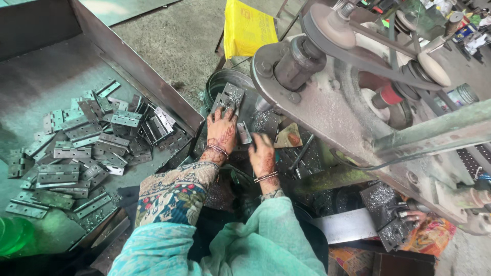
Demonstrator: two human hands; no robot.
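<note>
My left hand [221, 134] rests fingers-up on a grey metal hinge [228, 98] that it holds against the machine's bed. A little to the right, my right hand [263, 156] pinches a small metal piece [244, 133] between thumb and fingers. Both wrists carry bangles and the hands bear dark patterns. A patterned sleeve covers my left forearm and a teal cloth drapes over my lap.
A large pile of grey hinges [82, 148] lies in a metal tray [138, 66] at left. A belt-driven press [358, 76] looms at right. Another person's hand [414, 217] holds metal plates at lower right. A yellow bag [248, 28] hangs behind.
</note>
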